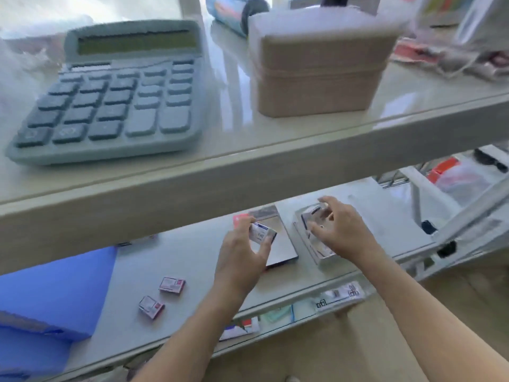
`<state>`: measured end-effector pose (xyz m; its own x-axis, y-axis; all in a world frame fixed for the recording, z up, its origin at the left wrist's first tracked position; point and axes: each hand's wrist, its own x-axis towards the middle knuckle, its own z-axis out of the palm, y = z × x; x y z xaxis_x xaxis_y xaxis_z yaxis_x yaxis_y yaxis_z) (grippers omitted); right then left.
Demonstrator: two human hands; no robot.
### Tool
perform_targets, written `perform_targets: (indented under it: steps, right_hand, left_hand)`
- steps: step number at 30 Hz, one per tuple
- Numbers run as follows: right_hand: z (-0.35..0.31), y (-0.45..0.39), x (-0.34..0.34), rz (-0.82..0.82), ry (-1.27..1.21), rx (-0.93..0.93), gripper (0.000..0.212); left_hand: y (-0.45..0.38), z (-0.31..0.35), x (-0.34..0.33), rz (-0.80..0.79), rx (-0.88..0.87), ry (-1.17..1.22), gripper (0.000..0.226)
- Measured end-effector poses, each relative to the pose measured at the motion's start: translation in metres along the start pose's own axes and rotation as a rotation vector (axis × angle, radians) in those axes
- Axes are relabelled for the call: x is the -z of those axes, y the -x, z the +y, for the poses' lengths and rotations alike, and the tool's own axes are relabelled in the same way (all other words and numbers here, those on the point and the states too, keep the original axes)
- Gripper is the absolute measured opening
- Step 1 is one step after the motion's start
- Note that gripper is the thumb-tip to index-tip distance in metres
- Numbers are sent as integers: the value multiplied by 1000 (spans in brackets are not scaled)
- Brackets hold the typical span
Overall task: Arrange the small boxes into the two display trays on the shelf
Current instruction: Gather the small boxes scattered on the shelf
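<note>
On the lower shelf, my left hand (242,252) grips a small white and blue box (261,233) over the left display tray (283,249), a flat shiny tray with a dark edge. My right hand (340,228) reaches into the right display tray (321,253), a clear tray, with fingers around a small box (311,215) inside it. Two small red and white boxes (172,284) (151,306) lie loose on the shelf to the left. A red box edge (239,218) peeks out behind my left hand.
The upper shelf (248,161) overhangs the work area and carries a grey calculator (110,92) and a tan box (319,67). A blue carton (55,285) stands at the lower left. Price labels (338,295) line the lower shelf's front edge. Bags and clutter sit at the right.
</note>
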<state>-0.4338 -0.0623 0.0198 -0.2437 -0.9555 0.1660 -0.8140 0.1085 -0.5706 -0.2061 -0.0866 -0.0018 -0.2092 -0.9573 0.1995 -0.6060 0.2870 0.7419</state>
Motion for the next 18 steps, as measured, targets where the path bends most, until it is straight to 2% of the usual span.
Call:
perform_targets:
  steps: [6, 10, 14, 18]
  right_hand:
    - [50, 10, 13, -84, 209, -43, 66]
    - [59, 13, 10, -113, 251, -13, 63]
    - [63, 16, 13, -166, 279, 19, 62]
    - [69, 19, 15, -152, 276, 31, 55]
  left_hand:
    - [-27, 56, -69, -174, -189, -79, 46]
    - [-33, 59, -92, -268, -223, -168, 49]
    - [-34, 55, -99, -294, -265, -207, 51]
    - [-39, 53, -97, -401, -296, -116, 70]
